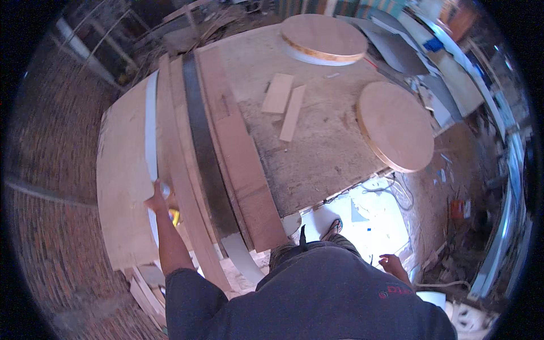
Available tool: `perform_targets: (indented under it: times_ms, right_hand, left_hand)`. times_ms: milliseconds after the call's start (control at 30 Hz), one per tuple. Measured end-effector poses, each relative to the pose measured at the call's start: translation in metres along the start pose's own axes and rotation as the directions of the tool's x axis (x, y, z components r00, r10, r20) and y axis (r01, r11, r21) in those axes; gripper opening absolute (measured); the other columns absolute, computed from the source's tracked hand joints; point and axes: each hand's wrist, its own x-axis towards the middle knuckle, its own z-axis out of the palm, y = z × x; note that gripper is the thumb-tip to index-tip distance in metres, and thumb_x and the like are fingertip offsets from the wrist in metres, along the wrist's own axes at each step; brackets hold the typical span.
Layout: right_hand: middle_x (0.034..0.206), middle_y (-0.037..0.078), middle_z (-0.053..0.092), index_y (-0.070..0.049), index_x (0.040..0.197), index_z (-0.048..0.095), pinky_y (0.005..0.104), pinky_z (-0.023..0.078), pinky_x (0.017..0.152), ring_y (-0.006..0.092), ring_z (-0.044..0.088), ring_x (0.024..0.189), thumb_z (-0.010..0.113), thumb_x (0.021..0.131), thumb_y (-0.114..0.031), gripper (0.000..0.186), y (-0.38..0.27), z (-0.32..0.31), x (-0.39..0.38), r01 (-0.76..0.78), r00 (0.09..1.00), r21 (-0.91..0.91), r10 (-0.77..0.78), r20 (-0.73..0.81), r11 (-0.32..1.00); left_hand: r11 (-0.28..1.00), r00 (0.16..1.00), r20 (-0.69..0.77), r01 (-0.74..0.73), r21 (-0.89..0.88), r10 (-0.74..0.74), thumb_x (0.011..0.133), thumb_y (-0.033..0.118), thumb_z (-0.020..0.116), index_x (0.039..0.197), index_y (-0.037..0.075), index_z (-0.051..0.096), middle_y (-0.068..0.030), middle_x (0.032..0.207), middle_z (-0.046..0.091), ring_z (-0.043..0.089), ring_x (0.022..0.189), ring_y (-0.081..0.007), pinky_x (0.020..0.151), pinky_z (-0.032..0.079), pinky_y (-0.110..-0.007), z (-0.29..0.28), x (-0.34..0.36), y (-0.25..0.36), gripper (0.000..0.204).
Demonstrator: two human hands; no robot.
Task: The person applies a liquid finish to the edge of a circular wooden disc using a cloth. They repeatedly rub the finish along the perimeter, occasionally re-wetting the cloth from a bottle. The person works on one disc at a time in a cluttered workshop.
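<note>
My left hand reaches to the left part of the workbench. Its thumb and fingers close around a long narrow white strip. A small pale, shiny thing just beside the fingers is too blurred to name. Below the hand, partly behind my forearm, shows a small yellow round object. Right of the strip lie long wooden boards, a dark board and reddish-brown boards, side by side. My right hand hangs low at my right side, fingers loosely bent and apart, with nothing visible in it.
Two round wooden discs rest at the right and far edges of the bench. Two short wood pieces lie mid-bench. A brick wall stands left. Loose cables hang by the bench corner; sheets are stacked far right.
</note>
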Motion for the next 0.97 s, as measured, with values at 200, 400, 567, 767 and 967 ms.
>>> perform_targets:
  times_ms: [200,400,567,767,967]
  right_hand:
    - [0.116,0.015,0.078,-0.016,0.125,0.078,0.0428,0.056,0.099,0.0315,0.073,0.11,0.074,0.095,-0.036,0.037,-0.034,-0.007,-0.014,-0.112,0.99,-0.033,0.114,0.085,0.993]
    - [0.114,0.015,0.079,-0.017,0.124,0.079,0.0427,0.057,0.098,0.0319,0.074,0.106,0.074,0.093,-0.038,0.037,-0.057,0.019,0.01,-0.048,0.995,0.032,0.045,0.085,0.998]
    - [0.112,0.013,0.079,-0.019,0.121,0.08,0.0418,0.058,0.097,0.0301,0.075,0.105,0.075,0.091,-0.04,0.037,-0.039,0.027,0.029,-0.046,0.996,0.005,0.046,0.074,0.999]
    - [0.109,0.012,0.078,-0.018,0.116,0.08,0.0412,0.06,0.093,0.0287,0.075,0.1,0.08,0.089,-0.037,0.034,0.001,0.036,0.043,-0.101,0.995,0.11,0.1,0.016,0.989]
    - [0.118,0.014,0.078,-0.018,0.125,0.078,0.0435,0.057,0.1,0.0329,0.074,0.111,0.075,0.091,-0.04,0.041,0.01,0.03,0.066,-0.159,0.986,0.194,0.148,0.074,0.968]
  left_hand:
    - [0.996,0.985,-0.172,0.019,0.09,-0.003,0.078,0.015,0.095,0.149,-0.007,0.047,-0.0198,0.147,0.058,0.063,0.124,-0.0365,0.109,0.054,-0.048,0.025,-0.059,0.012,0.089]
    - [0.977,0.986,-0.141,0.109,0.184,-0.083,0.082,0.02,0.091,0.153,0.008,0.043,-0.0208,0.143,0.055,0.059,0.125,-0.037,0.101,0.054,-0.063,0.018,-0.059,0.081,0.087]
    - [0.975,0.989,-0.103,0.127,0.183,-0.109,0.088,0.029,0.083,0.156,0.008,0.041,-0.0207,0.149,0.051,0.055,0.131,-0.0389,0.105,0.05,-0.062,0.027,-0.065,0.08,0.082]
    - [0.95,0.953,-0.019,0.302,0.085,-0.301,0.096,0.04,0.074,0.159,0.008,0.039,-0.0205,0.157,0.047,0.05,0.139,-0.0413,0.11,0.046,-0.061,0.031,-0.114,0.064,0.079]
    - [0.898,0.914,-0.063,0.406,0.17,-0.401,0.098,0.043,0.071,0.16,0.004,0.041,-0.0214,0.158,0.049,0.048,0.142,-0.0442,0.115,0.042,-0.057,-0.004,-0.182,0.064,0.079]
